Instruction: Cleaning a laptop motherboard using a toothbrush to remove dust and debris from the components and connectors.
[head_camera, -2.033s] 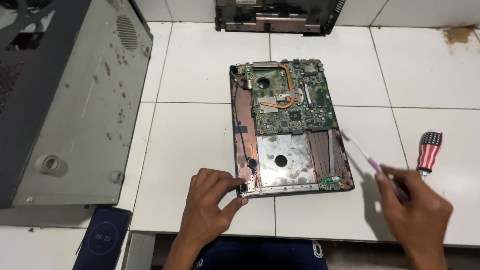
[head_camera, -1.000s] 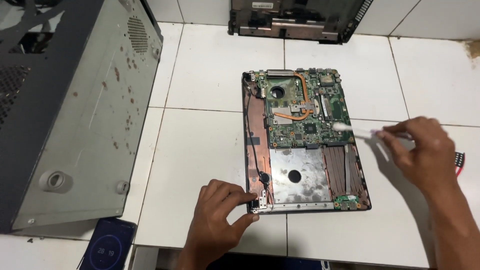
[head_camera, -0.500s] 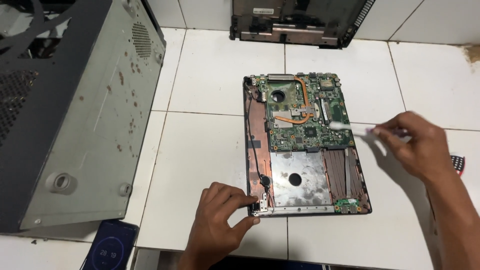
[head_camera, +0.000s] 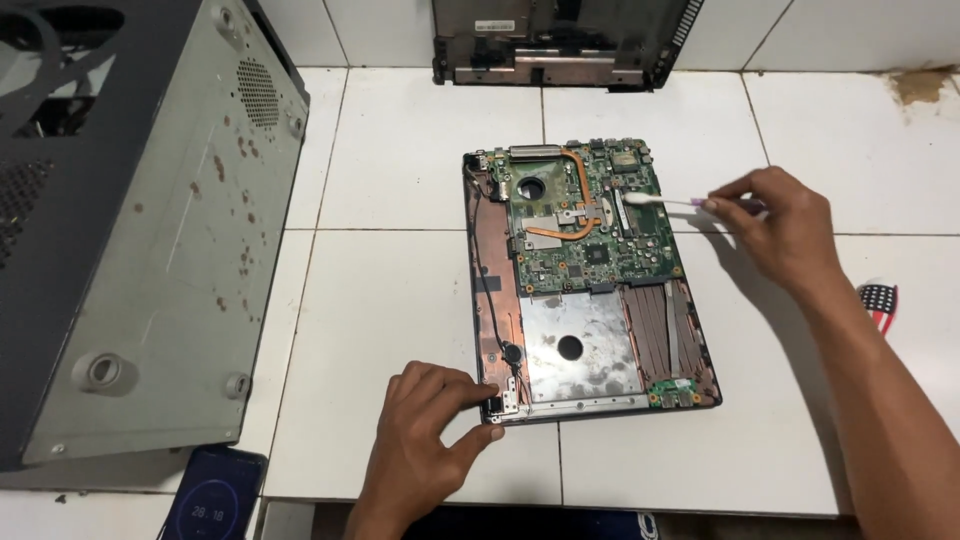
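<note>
While the left hand (head_camera: 430, 425) pinches the near-left corner of the opened laptop base (head_camera: 585, 290) lying mid-tabletop (head_camera: 400, 160), the right hand (head_camera: 785, 225) pinches a thin brush (head_camera: 665, 201), its white tip on the green motherboard (head_camera: 590, 225).

The light is bright and even, with a cool tone, and it seems to come from above. The right hand (head_camera: 785, 235) and its forearm throw a soft grey shadow on the white tiles (head_camera: 410, 300) just beside them. The picture is sharp and has no strong glare.
</note>
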